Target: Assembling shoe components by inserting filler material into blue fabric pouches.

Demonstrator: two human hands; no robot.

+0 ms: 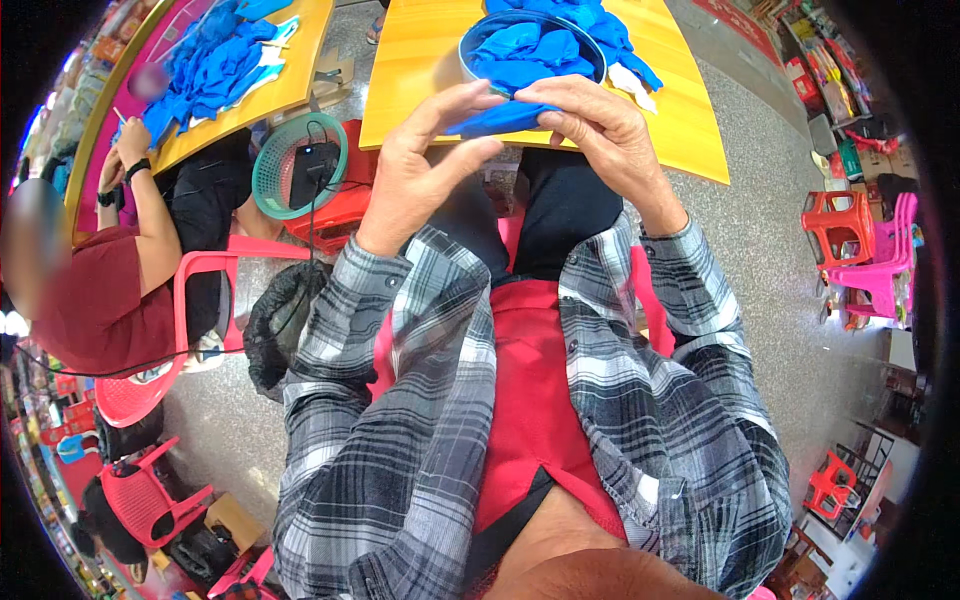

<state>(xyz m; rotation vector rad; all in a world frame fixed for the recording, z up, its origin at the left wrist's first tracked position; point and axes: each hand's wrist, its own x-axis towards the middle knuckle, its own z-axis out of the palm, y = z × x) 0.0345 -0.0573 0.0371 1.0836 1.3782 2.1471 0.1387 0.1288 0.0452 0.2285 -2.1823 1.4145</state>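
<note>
In front of me, at the near edge of the yellow table (680, 120), a piece of blue cloth (500, 119) is held up. My right hand (605, 130) pinches its right end between thumb and fingers. Just left of it, my left hand (425, 165) has thumb and fingers spread apart, with the cloth's left end near the gap; any contact there is hidden. Right behind my hands stands a round basin (468, 52) filled with bunched blue cloth pieces (530, 50). More blue cloth (615, 45) and a bit of white cloth (632, 88) lie beside it.
On the left, a person (100, 280) in a dark red top works at another yellow table (290, 85) heaped with blue cloth (215, 65). Between us are a green plastic basket (270, 165) holding a black device, a pink chair (185, 290) and a black bag (270, 325). Stools (838, 225) stand far right.
</note>
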